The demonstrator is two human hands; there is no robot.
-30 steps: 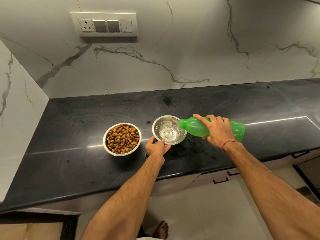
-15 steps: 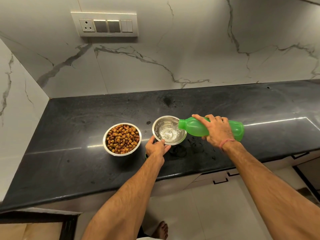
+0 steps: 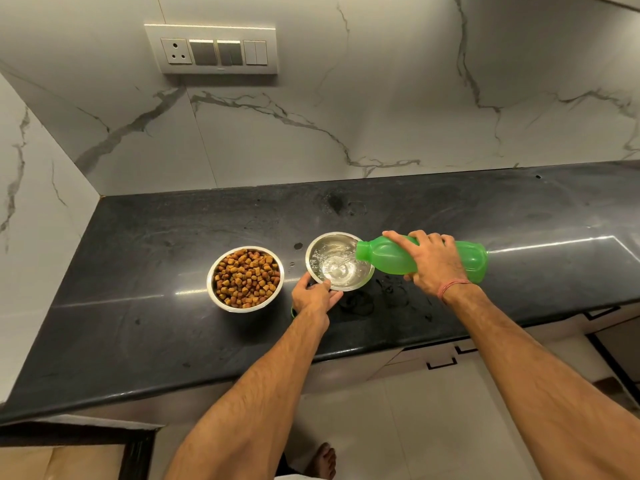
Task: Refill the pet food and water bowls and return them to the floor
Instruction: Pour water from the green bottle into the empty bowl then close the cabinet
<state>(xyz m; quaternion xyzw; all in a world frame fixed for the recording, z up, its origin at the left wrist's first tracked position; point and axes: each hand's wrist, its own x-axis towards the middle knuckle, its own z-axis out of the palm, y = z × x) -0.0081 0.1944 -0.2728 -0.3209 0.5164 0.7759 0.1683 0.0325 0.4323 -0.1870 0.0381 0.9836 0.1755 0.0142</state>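
Two steel bowls stand on the black counter (image 3: pixel 138 334). The left food bowl (image 3: pixel 245 278) is full of brown kibble. The right water bowl (image 3: pixel 329 268) holds rippling water. My right hand (image 3: pixel 433 263) grips a green plastic bottle (image 3: pixel 391 258), tipped on its side with its mouth over the water bowl's right rim. My left hand (image 3: pixel 313 297) holds the near rim of the water bowl. A bit of green, perhaps the bottle cap (image 3: pixel 292 311), peeks out under my left hand.
A marble wall rises behind the counter and on the left, with a switch panel (image 3: pixel 211 50) high up. Wet spots (image 3: pixel 360 303) lie on the counter near the water bowl. The pale tiled floor (image 3: pixel 415 427) and my bare foot (image 3: pixel 323 459) show below the counter edge.
Almost nothing has moved. The bottle stays tipped over the water bowl and the water inside keeps rippling. Both hands keep their hold.
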